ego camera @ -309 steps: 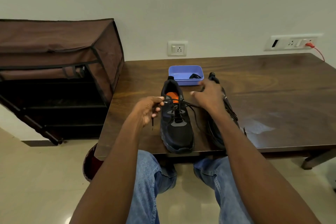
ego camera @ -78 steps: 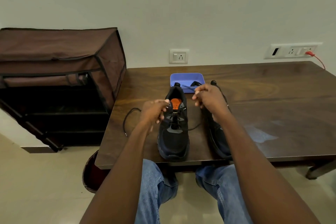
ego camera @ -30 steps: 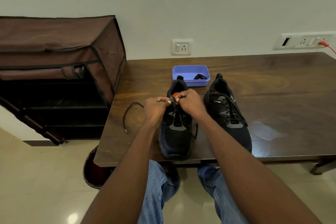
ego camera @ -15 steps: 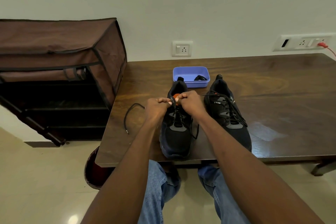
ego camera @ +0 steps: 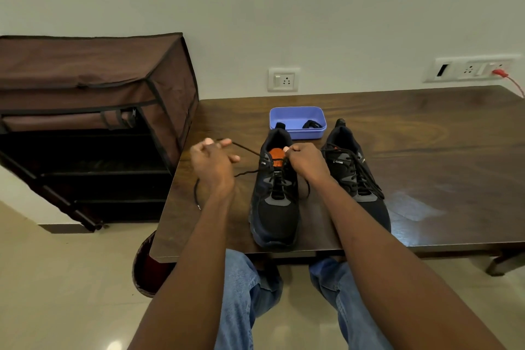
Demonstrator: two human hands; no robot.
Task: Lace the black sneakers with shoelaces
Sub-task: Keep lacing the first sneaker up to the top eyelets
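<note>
Since half a second ago, the left hand (ego camera: 211,166) has been drawn away from the left sneaker (ego camera: 275,196) toward nine o'clock, and a length of black shoelace (ego camera: 246,148) has been pulled out taut between the fingers and the shoe's upper eyelets. That lace is pinched in the curled fingers, and its free end is trailed down over the table (ego camera: 426,133) to a tip at seven o'clock of the hand. The right hand (ego camera: 305,160) is kept at the orange tongue (ego camera: 276,154), where its curled fingers are closed on the lace beside the top eyelets. Just beside the left sneaker, at three o'clock, the right sneaker (ego camera: 355,176) is seen already laced. A blue tray (ego camera: 295,115) holding a small black item is set at twelve o'clock of the shoes. A brown fabric shoe rack (ego camera: 93,88) is stood at nine o'clock of the table.
</note>
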